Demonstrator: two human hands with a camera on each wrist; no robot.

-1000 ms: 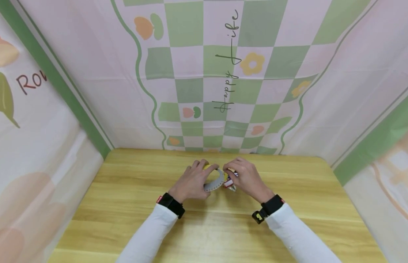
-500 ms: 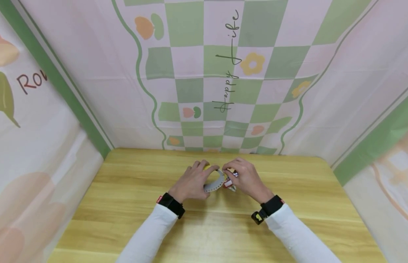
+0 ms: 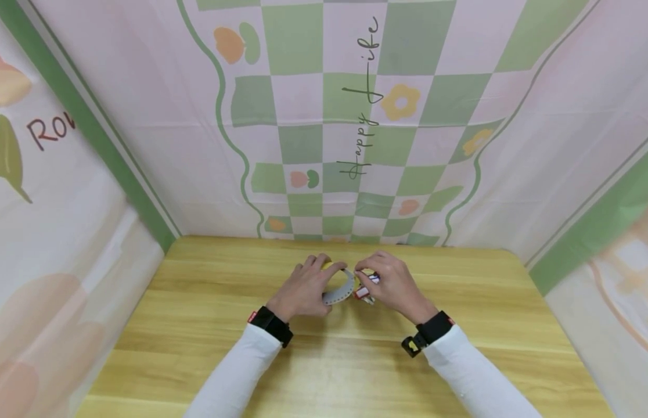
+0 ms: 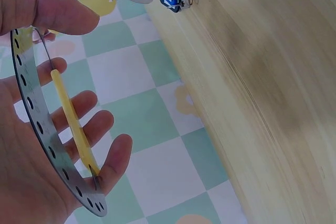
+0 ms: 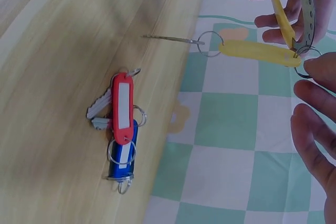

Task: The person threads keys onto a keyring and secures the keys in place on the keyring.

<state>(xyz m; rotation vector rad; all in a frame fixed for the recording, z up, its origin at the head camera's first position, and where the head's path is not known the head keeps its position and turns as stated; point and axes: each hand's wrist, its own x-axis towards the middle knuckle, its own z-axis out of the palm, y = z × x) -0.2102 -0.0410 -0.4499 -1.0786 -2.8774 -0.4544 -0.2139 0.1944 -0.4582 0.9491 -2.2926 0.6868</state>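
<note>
My left hand [image 3: 305, 287] grips a curved metal strip [image 4: 44, 124] with a row of holes, thumb over one end. A wire handle with a yellow sleeve [image 4: 73, 121] spans it, in front of the fingers. Close on the right, my right hand [image 3: 392, 284] pinches a split ring at the end of a yellow key tag [image 5: 252, 52], at the strip's end. Whether the ring passes through a hole cannot be made out. From the tag's other end hangs a key [image 5: 173, 39]. Below, a red key tag [image 5: 123, 111] lies against a blue key tag [image 5: 113, 169] on the table.
The wooden table [image 3: 209, 325] ends at a cloth backdrop [image 3: 298, 139] with green checks, just beyond the hands. Cloth also hangs at both sides. Loose keys [image 5: 100, 104] and rings lie with the red and blue tags.
Both hands keep nearly the same place and hold. The metal strip has shifted only very slightly to the left.
</note>
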